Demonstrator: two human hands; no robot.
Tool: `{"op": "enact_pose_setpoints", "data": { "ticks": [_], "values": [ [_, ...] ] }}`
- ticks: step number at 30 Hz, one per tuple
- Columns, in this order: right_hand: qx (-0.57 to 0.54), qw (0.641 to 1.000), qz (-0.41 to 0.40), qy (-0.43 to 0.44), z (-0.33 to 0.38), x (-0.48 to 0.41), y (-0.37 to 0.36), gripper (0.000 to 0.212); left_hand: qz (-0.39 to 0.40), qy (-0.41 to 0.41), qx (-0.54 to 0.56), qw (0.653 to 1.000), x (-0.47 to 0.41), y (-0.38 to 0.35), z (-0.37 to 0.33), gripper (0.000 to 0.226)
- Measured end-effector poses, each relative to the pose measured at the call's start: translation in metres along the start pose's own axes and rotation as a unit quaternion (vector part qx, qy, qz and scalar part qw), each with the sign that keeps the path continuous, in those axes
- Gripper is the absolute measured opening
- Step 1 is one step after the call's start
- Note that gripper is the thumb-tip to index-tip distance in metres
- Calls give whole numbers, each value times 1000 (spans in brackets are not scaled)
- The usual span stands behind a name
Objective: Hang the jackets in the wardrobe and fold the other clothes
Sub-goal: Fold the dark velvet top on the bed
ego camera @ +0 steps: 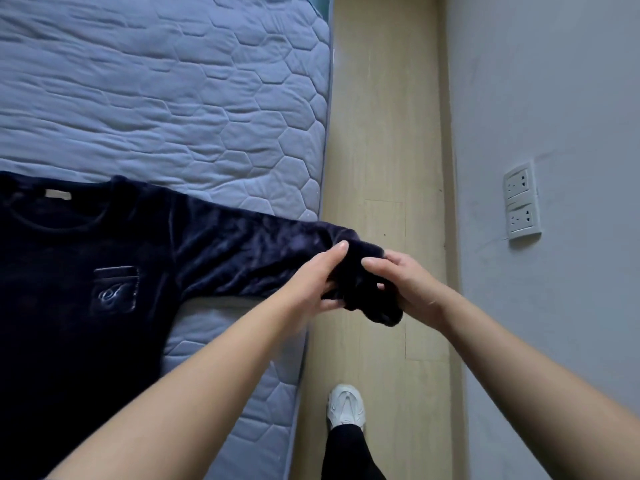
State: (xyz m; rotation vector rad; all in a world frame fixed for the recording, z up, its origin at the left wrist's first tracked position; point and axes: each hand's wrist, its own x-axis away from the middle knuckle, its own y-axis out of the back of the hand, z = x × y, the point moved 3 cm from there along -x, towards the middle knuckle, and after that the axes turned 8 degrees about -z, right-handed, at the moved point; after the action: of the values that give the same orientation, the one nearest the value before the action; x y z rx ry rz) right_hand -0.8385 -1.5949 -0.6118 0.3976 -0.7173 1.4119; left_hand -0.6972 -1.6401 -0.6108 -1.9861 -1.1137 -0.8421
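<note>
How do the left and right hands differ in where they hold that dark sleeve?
The left hand grips the sleeve by the mattress edge; the right hand grips its cuff end, out over the floor. The left forearm crosses the mattress; the right does not. Both hold the same sleeve.

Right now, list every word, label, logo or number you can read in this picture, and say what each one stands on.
Nothing can be read as text.
Neck label inside the collar of the sweater: a pale strip, any print too blurred to read.
Chest patch on the sweater: a stitched cursive flourish, perhaps one letter, not legible.
Wall sockets: no markings legible.
</note>
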Motion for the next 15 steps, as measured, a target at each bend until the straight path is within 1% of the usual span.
{"op": "enact_pose_setpoints", "data": {
  "ticks": [1,2,4,5,6,8,9,10,11,13,15],
  "values": [
    [7,1000,25,-6,2,3,-20,39,23,-8,34,999,15,8,-4,57],
    [13,999,52,-13,4,5,-39,48,40,-21,48,998,29,20,-6,66],
    [6,995,95,-24,6,9,-75,60,48,-30,65,996,56,48,-5,75],
    [-5,993,114,-26,6,12,-92,61,35,-36,74,996,68,64,-3,73],
    [-14,991,131,-28,4,15,-110,62,10,-49,78,996,78,80,-1,65],
    [-34,987,155,-30,-1,21,-148,62,-78,-83,60,992,97,115,2,36],
    [-47,985,160,-31,-5,25,-167,61,-131,-90,46,986,107,134,4,20],
    [-62,984,162,-34,-9,29,-187,60,-173,-89,45,980,118,153,7,10],
    [-79,983,160,-36,-14,33,-207,59,-197,-82,57,975,130,169,10,11],
    [-111,981,157,-33,-25,41,-247,58,-209,-65,100,971,153,198,19,13],
    [-132,979,157,-21,-39,48,-288,56,-230,-54,136,962,176,228,29,21]
  ]
}}
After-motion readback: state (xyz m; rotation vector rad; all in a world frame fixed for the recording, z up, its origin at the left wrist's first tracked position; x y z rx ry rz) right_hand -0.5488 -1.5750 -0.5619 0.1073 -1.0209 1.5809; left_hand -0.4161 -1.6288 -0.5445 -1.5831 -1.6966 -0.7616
